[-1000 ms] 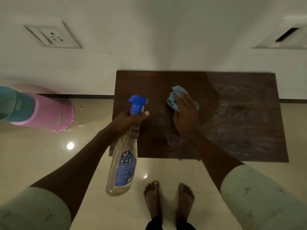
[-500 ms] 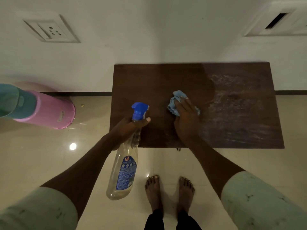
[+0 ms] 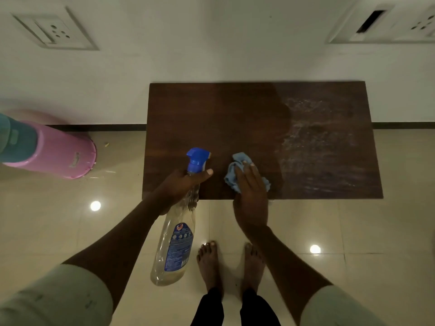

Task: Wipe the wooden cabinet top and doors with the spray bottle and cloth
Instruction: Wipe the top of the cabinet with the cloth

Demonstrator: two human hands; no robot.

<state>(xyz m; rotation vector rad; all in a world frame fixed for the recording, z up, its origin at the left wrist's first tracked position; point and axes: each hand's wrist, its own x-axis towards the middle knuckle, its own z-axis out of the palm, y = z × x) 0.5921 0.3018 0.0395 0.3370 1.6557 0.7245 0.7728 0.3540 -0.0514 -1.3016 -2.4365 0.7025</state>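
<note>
I have the right hand (image 3: 250,198) flat on the blue cloth (image 3: 235,178), pressing it onto the wooden cabinet top (image 3: 211,118) at the near edge, a little left of the middle. The fingers are spread over the cloth rather than curled round it, so it is pinned under the palm, not pinched. The left hand (image 3: 181,187) is closed round the neck of the spray bottle (image 3: 175,236), thumb across the front below the blue trigger head (image 3: 196,158); the clear body hangs down over the tiled floor (image 3: 58,231), off the cabinet.

The left part of the top looks dark and even, while the right part carries a pale, speckled film (image 3: 324,147). I judge that patch is what remains here, so I want to keep firm, even pressure through the palm and run overlapping strokes rightward into it, taking each stroke to the edges. I should keep the bottle clear of the wood and point the nozzle away until I need more spray. The doors are out of sight below the top and I judge them not yet done.

Against the frame a second ago, the cloth hand has slid back from the middle of the top to the near edge, and the bottle hand has come slightly nearer with it. The view has also tilted down, so the cabinet sits lower in the picture.
</note>
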